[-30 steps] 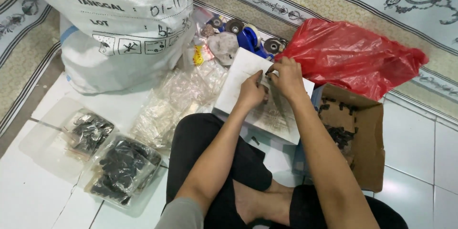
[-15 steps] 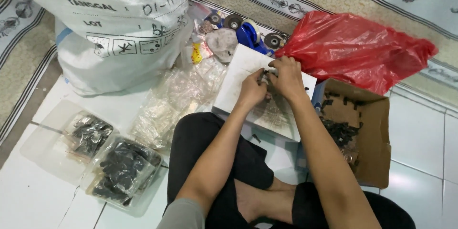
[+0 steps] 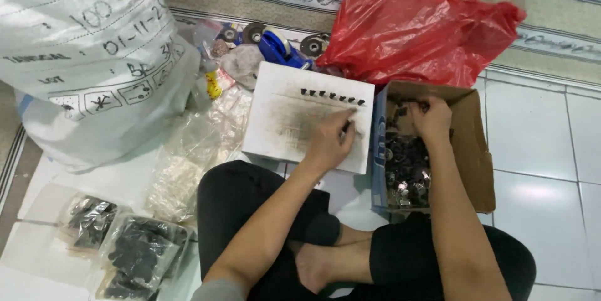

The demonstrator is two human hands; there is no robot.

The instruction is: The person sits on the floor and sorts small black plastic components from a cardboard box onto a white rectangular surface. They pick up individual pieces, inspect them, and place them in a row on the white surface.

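While person sits cross-legged on floor, big white sack (image 3: 94, 57) stands far left, bagged dark parts (image 3: 134, 257) below. Left hand (image 3: 330, 141) rests on white board (image 3: 294, 119), fingers pinched on small dark piece, beneath row of small pieces (image 3: 332, 95). Right hand (image 3: 431, 116) curled inside cardboard box (image 3: 476, 150) among dark parts; contents of grip unclear. Red bag (image 3: 419, 35) crowds behind.

Big white sack (image 3: 94, 57), red plastic bag (image 3: 419, 35), blue tape dispenser (image 3: 282, 47).

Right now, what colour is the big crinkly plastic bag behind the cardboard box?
Red: the crinkly plastic bag, clearest in the head view.
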